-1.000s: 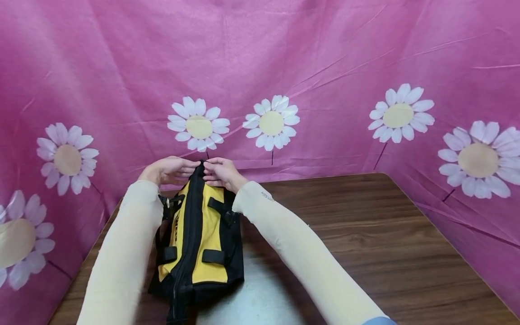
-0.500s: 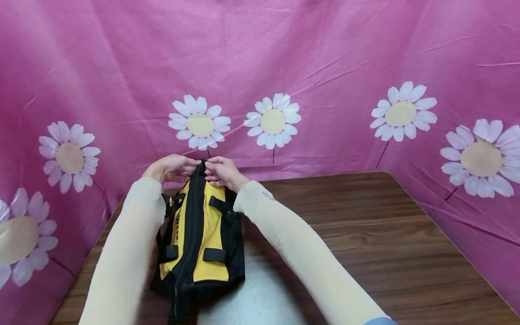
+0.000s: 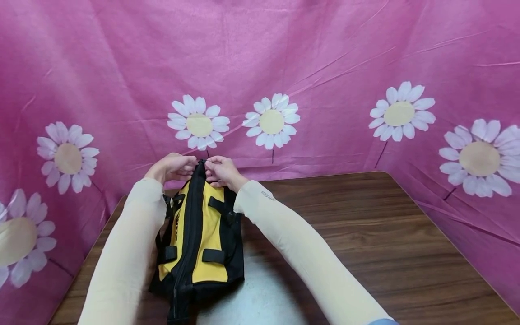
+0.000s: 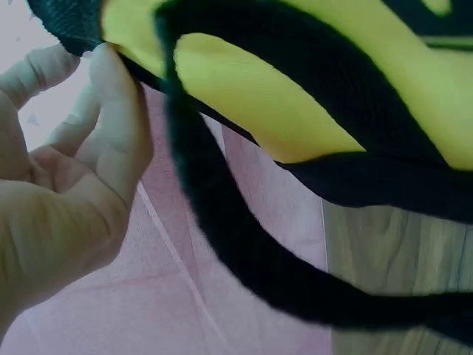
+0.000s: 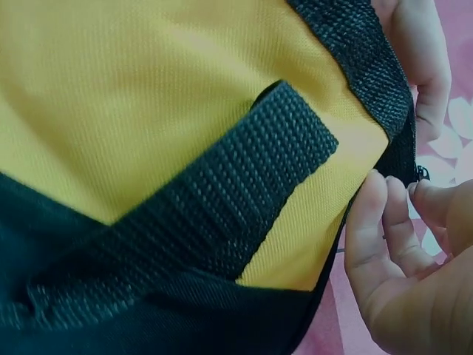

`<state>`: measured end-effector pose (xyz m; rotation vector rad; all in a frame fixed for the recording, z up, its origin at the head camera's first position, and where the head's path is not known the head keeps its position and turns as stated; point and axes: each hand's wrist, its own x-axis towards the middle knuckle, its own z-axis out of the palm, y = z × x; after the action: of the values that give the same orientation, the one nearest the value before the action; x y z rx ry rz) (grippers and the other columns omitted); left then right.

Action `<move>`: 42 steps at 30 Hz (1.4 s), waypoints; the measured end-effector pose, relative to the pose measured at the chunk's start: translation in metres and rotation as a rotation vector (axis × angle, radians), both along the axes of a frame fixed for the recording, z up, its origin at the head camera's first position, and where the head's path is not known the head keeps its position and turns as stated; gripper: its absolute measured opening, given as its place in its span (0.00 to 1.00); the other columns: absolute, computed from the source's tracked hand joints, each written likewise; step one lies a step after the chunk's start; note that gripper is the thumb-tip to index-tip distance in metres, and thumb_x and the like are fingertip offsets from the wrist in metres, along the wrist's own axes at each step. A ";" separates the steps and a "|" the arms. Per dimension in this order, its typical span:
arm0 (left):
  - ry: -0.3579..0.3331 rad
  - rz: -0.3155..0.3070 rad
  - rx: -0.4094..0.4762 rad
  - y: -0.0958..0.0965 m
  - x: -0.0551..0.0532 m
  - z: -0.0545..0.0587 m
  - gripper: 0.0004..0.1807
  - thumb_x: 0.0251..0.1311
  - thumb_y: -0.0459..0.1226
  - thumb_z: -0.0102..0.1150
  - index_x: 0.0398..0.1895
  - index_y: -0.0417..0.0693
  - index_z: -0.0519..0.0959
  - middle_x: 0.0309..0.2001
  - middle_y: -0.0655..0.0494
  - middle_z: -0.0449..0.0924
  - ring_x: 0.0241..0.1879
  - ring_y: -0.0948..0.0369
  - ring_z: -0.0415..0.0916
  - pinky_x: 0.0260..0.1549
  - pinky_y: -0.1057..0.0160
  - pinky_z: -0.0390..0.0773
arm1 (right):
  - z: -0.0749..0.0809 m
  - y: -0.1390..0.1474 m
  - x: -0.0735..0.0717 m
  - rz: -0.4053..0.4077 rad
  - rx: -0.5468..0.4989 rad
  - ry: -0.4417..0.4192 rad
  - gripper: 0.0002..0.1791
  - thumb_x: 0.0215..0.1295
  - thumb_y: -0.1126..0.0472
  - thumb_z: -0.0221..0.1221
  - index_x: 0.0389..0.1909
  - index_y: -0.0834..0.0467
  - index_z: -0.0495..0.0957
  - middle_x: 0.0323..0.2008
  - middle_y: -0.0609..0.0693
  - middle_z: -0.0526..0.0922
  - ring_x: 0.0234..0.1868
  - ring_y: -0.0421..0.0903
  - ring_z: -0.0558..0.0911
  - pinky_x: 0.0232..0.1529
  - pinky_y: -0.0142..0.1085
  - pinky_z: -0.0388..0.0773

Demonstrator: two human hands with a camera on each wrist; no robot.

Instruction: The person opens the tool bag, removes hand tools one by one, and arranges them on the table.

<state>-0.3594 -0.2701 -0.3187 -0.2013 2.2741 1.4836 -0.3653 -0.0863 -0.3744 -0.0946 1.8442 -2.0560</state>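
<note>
A yellow and black zippered bag point(image 3: 211, 207) stands on the table, its black zipper strip point(image 3: 193, 212) running along the top. At its far end my left hand point(image 3: 174, 167) pinches the black tip between thumb and finger; the left wrist view shows this hand point(image 4: 74, 163) beside a hanging black strap point(image 4: 222, 229). Opposite it, my right hand point(image 3: 223, 172) pinches the same end of the bag. In the right wrist view the fingertips of the right hand point(image 5: 414, 259) meet at the black edge, close to a small zipper pull point(image 5: 423, 173).
The brown wood-grain table point(image 3: 365, 234) extends to the right of the bag. A pink curtain point(image 3: 325, 58) with white daisies hangs behind it and along both sides. Black webbing loops point(image 5: 199, 200) stick out from the bag's sides.
The bag and right hand keep almost the same place. My left fingertips have shifted very slightly left at the bag's far tip.
</note>
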 end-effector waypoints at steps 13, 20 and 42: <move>0.081 -0.088 -0.157 0.003 0.005 0.007 0.20 0.74 0.40 0.48 0.57 0.32 0.75 0.37 0.51 0.83 0.33 0.63 0.80 0.42 0.60 0.83 | 0.005 -0.002 0.006 0.008 0.031 0.008 0.05 0.75 0.57 0.58 0.43 0.54 0.80 0.27 0.53 0.80 0.22 0.43 0.76 0.22 0.34 0.78; 0.050 -0.057 -0.125 0.003 0.005 0.012 0.08 0.71 0.35 0.45 0.42 0.38 0.72 0.44 0.51 0.66 0.26 0.65 0.73 0.32 0.67 0.81 | 0.011 -0.003 0.013 0.046 0.201 0.160 0.06 0.75 0.57 0.58 0.41 0.52 0.83 0.30 0.51 0.79 0.29 0.47 0.74 0.28 0.36 0.74; 0.031 -0.004 -0.018 0.000 0.021 0.014 0.10 0.76 0.36 0.43 0.43 0.37 0.72 0.25 0.58 0.76 0.24 0.66 0.76 0.32 0.65 0.83 | 0.024 0.019 0.073 0.335 0.322 0.358 0.06 0.75 0.60 0.59 0.45 0.57 0.81 0.30 0.54 0.78 0.26 0.49 0.80 0.32 0.45 0.85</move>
<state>-0.3381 -0.2703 -0.3046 -0.1803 2.3115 1.4738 -0.2920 -0.0672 -0.3499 -0.6730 2.1669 -1.5701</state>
